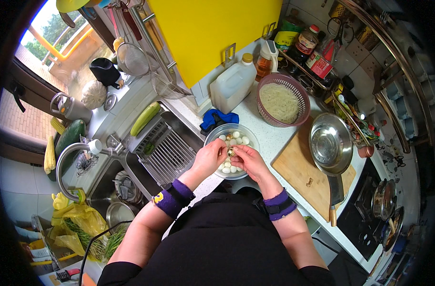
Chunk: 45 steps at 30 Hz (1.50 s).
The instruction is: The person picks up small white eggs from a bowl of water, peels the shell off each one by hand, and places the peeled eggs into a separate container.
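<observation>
A speckled quail egg (pixel 231 152) is between the fingertips of my right hand (pixel 248 161), above a clear plastic bowl (pixel 254 137). Peeled white eggs (pixel 226 170) lie in the bowl in water or against its clear wall, with a few brown speckled bits among them. Close to the egg on its left is my left hand (pixel 212 157), its fingers curled with thumb and fingertips together; whether they pinch a bit of shell cannot be seen. Both wrists wear purple bands.
Behind the bowl lie a blue and black cloth (pixel 219 119) and a white jug (pixel 233 84). A colander of pale shreds (pixel 283 100) stands right of them. A pan (pixel 330 144) rests on a wooden cutting board (pixel 299 168). The sink with its rack (pixel 169 153) is at left.
</observation>
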Each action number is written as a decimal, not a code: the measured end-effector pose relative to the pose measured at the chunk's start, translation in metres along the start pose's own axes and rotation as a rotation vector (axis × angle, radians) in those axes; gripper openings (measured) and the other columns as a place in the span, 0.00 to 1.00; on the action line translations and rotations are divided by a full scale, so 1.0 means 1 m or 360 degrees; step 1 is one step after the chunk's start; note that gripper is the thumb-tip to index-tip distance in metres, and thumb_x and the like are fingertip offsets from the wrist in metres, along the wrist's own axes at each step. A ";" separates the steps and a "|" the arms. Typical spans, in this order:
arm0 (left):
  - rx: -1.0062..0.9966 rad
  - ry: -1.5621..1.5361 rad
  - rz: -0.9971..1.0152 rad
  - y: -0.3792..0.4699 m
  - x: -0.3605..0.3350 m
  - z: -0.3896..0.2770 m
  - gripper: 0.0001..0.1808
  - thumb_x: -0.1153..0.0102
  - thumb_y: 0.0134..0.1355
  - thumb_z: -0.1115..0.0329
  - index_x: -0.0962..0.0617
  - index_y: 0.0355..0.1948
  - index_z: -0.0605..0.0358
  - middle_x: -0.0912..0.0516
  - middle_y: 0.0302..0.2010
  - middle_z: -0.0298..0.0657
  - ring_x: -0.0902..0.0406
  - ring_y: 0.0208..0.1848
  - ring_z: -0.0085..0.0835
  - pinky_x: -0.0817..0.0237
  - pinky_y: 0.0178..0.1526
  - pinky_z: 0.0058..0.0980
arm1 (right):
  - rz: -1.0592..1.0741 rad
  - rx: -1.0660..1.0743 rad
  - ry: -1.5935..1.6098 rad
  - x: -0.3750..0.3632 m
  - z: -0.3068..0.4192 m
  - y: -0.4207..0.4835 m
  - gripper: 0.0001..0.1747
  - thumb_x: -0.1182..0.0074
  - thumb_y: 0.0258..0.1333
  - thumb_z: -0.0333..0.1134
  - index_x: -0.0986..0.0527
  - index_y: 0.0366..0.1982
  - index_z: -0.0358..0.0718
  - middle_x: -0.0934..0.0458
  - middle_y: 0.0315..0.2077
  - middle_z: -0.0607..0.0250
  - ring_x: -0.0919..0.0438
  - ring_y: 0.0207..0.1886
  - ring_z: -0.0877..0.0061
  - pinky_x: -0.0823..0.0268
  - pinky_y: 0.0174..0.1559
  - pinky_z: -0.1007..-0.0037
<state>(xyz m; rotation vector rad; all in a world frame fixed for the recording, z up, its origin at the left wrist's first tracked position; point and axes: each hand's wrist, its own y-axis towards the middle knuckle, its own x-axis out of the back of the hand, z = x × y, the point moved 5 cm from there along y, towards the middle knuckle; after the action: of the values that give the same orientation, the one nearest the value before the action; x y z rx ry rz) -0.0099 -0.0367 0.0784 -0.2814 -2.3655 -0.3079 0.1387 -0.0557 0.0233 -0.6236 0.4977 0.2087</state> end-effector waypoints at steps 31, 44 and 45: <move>-0.0062 0.0124 0.0064 -0.004 -0.013 0.008 0.07 0.45 0.58 0.66 0.28 0.33 0.56 0.22 0.29 0.48 0.22 0.35 0.49 0.31 0.35 0.43 | 0.0028 0.0110 -0.0077 -0.003 0.005 -0.001 0.15 0.51 0.65 0.30 0.27 0.52 0.35 0.21 0.42 0.64 0.21 0.41 0.79 0.25 0.46 0.76; -0.0427 0.0798 0.0108 -0.007 -0.038 0.025 0.05 0.40 0.51 0.63 0.20 0.27 0.50 0.22 0.33 0.33 0.27 0.44 0.34 0.35 0.45 0.33 | -0.0202 0.0587 -0.1120 0.011 0.006 0.005 0.14 0.44 0.57 0.31 0.23 0.46 0.39 0.19 0.38 0.62 0.19 0.35 0.75 0.26 0.40 0.73; -0.0440 0.0859 0.0108 -0.008 -0.041 0.028 0.05 0.40 0.50 0.62 0.19 0.27 0.49 0.23 0.34 0.32 0.29 0.46 0.33 0.37 0.46 0.33 | -0.0233 0.0623 -0.1330 0.009 0.007 0.004 0.14 0.42 0.55 0.32 0.23 0.45 0.40 0.20 0.37 0.61 0.19 0.34 0.73 0.26 0.39 0.72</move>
<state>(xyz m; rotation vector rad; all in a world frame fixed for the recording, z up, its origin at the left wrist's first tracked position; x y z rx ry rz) -0.0001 -0.0403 0.0292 -0.3566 -1.7779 -0.5987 0.1479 -0.0476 0.0216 -0.1491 -0.3127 0.2062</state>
